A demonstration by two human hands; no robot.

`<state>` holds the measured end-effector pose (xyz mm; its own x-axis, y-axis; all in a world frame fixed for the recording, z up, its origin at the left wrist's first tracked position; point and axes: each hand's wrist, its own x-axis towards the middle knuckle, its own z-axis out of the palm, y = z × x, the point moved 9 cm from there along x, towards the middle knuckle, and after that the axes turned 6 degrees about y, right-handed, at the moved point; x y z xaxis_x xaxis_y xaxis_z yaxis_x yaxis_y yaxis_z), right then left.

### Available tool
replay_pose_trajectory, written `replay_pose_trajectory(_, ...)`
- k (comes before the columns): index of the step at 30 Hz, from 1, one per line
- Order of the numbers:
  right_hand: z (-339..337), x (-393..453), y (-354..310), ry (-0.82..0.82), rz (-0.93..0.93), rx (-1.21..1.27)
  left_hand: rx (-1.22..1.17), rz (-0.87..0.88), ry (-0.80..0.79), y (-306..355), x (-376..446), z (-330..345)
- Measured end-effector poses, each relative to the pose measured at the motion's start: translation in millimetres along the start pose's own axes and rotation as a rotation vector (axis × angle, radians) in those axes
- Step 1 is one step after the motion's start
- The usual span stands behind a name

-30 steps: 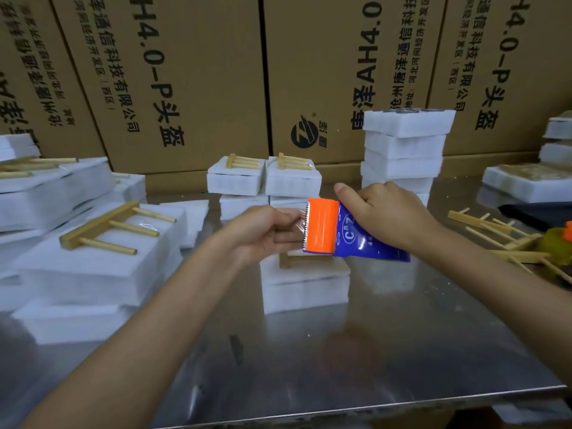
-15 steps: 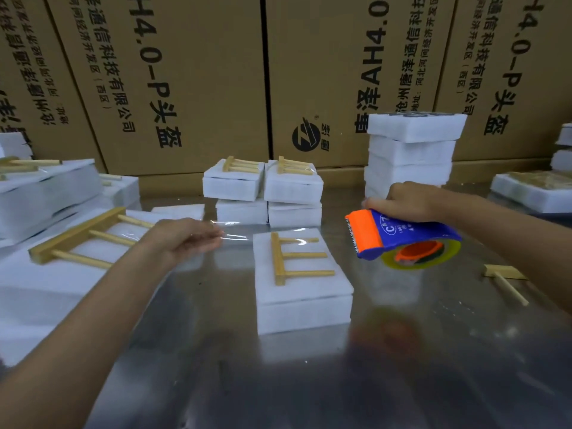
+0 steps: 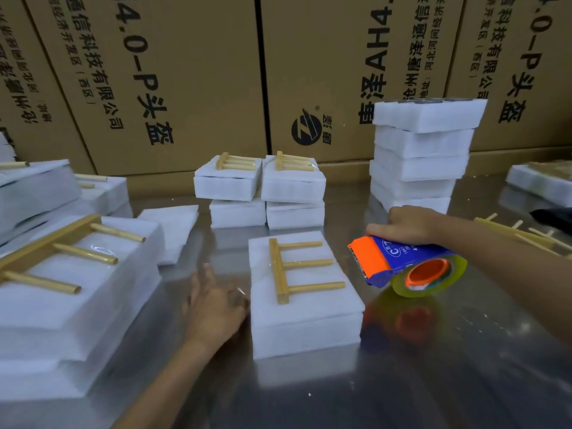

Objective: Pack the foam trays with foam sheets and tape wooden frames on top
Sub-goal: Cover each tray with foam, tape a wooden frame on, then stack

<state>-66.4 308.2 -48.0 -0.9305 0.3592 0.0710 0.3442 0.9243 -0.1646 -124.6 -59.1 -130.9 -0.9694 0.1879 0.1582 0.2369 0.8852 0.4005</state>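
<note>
A steel table [image 3: 402, 382] is carrying everything here, and nearest on it a white foam tray [image 3: 305, 320] is sitting in the middle with a wooden frame [image 3: 283, 267] lying flat on top, its three pegs pointing right. The left hand [image 3: 213, 308] is resting just beside the tray's left edge with fingers stretched out and spread, gripping nothing; whether a fingertip is touching the foam is hard to tell. On the other side the right hand [image 3: 405, 226] is gripping a blue and orange tape dispenser [image 3: 399, 263], which is hanging just above the table beside the tray, its toothed edge facing the foam and a clear tape roll showing at its open end. To the left, a larger foam stack [image 3: 62, 320] is bearing another frame under glossy tape. Farther back, four finished packs [image 3: 263, 193] are standing two on two, frames on the upper pair. Right of them a taller pile of trays [image 3: 421, 156] is rising, loose frames [image 3: 520, 233] are lying at the right edge, and cardboard cartons [image 3: 185, 72] are lining the wall behind.
</note>
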Motion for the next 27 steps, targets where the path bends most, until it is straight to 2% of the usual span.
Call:
replay_pose_trajectory(2, 0.8, 0.9, -0.2, 0.003, 0.001, 0.009, -0.083, -0.020, -0.031, 0.2, 5.2, -8.5)
replay_pose_trajectory(3, 1.2, 1.5, -0.4, 0.006, 0.002, 0.012, -0.173, -0.007, 0.003, 5.2, 8.8, -19.6)
replay_pose_trajectory(6, 0.7, 4.2, -2.6, 0.014, -0.008, 0.016, -0.386, 0.130, 0.238, 41.5, 19.4, -65.6)
replay_pose_trajectory(7, 0.2, 4.9, -3.3, 0.017, -0.012, 0.024, -0.413, 0.181, 0.251, 62.1, 21.3, -72.5)
replay_pose_trajectory(9, -0.9, 5.4, -4.8, 0.032, -0.031, 0.039, -0.466, 0.284, 0.141, 111.4, 23.4, -66.4)
replay_pose_trajectory(13, -2.4, 1.7, -2.3, -0.001, -0.042, -0.012, -0.261, 0.571, -0.109, 198.1, 15.2, -20.6)
replay_pose_trajectory(16, -3.3, 3.9, 1.0, -0.068, 0.012, -0.053, -0.053, 0.568, -0.235, 204.3, 20.4, 22.2)
replay_pose_trajectory(19, -0.4, 7.4, 3.7, -0.051, 0.057, -0.004, 0.110, 0.620, -0.207, 200.1, 21.6, 37.5)
replay_pose_trajectory(23, -4.8, -1.7, 25.4, 0.064, 0.082, 0.200, 0.104, 0.643, -0.212, 200.6, 23.1, 40.2)
replay_pose_trajectory(27, -8.5, -6.8, 35.0, 0.024, 0.120, 0.301, 0.098, 0.664, -0.227, 201.0, 22.5, 42.1)
